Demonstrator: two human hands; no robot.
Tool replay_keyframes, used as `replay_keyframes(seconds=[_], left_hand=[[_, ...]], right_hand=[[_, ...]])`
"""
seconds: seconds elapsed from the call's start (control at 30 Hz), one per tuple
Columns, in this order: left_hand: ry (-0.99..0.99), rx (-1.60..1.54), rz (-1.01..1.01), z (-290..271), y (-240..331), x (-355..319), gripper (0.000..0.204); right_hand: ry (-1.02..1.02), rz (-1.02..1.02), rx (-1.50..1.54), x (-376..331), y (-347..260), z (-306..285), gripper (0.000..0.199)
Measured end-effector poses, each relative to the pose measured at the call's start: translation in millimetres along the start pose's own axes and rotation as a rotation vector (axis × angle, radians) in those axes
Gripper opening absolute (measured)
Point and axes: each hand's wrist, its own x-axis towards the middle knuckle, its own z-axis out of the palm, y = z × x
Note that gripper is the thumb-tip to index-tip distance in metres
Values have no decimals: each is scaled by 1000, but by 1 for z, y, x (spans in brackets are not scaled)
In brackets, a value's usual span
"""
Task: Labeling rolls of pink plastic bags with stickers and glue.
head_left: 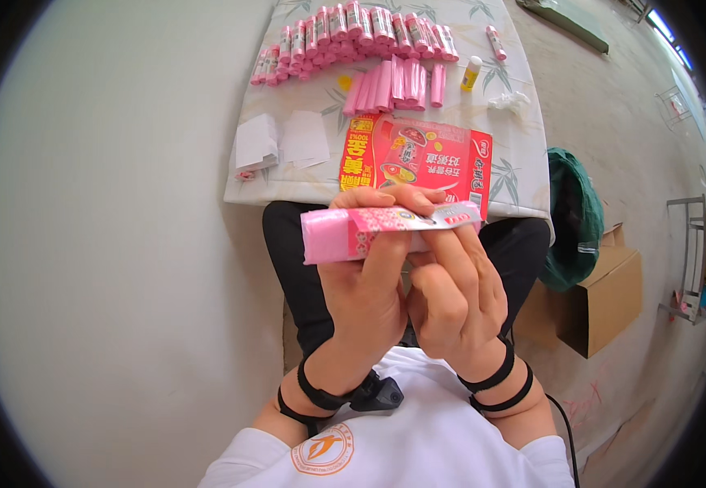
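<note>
A pink roll (324, 237), wrapped in thin, shiny material, lies crosswise between my hands above my lap. Around it goes a printed pink-and-white paper label (379, 218), whose greyish right end stands partly off the roll. My left hand (359, 297) grips the roll from below, fingers curled over its far side. The right hand (460, 289) is closed at the roll's right half, fingertips pressing the label's end. Beyond them, a red printed cardboard sheet (477, 163) lies flat on the table. Behind the sheet are several plain pink rolls (381, 88) and a yellow glue stick (471, 73), standing upright.
Labelled pink rolls (338, 24) are piled at the table's far side; one more roll (495, 43) lies right. White paper slips (306, 138) sit at the left, crumpled white plastic (509, 101) at the right. Right of the table are a green bag (573, 220) and cardboard box (609, 293).
</note>
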Motion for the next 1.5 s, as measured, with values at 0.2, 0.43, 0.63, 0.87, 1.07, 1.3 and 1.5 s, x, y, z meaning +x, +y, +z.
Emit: replay_keyframes(seconds=[0.2, 0.43, 0.63, 0.87, 1.07, 1.3, 1.5], left_hand=[[3, 13, -23, -10, -5, 14, 12], [-124, 46, -109, -21, 9, 25, 17], [-165, 81, -157, -5, 15, 29, 12], [-203, 428, -99, -2, 32, 28, 12], [-14, 892, -1, 5, 26, 17, 28], [-118, 169, -212, 16, 25, 19, 49], [-228, 32, -132, 9, 18, 19, 38]], right_hand=[[-1, 56, 18, -4, -1, 7, 4], [-26, 420, 547, 14, 22, -35, 64], [-562, 780, 1153, 27, 49, -23, 68], [-522, 1199, 1463, 18, 28, -24, 43], [-273, 1293, 1393, 12, 2, -23, 39], [-154, 1241, 1335, 6, -1, -23, 42], [-80, 1186, 1339, 8, -17, -26, 46]])
